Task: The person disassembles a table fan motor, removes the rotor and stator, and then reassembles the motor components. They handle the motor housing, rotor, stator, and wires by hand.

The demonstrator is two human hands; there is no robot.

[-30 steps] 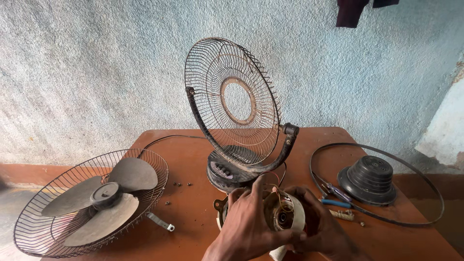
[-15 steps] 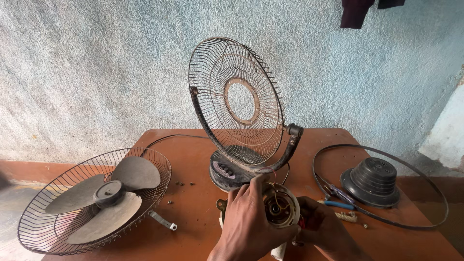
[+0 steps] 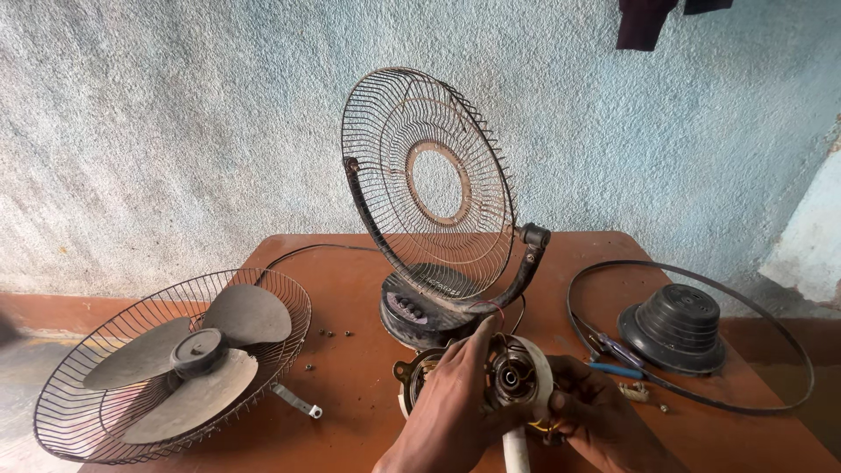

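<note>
Two hands: left hand (image 3: 455, 394) and right hand (image 3: 589, 412) clasp one fan motor (image 3: 517, 377) over table (image 3: 350, 377) | two grilles, one blade (image 3: 188, 355) | motor's bearing face now more exposed than before

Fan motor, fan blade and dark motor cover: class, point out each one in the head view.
Fan motor (image 3: 512, 378), head view, its round end face around the shaft hole.
Fan blade (image 3: 200, 352), head view, its central hub.
Dark motor cover (image 3: 673, 322), head view, its ribbed domed top.
</note>
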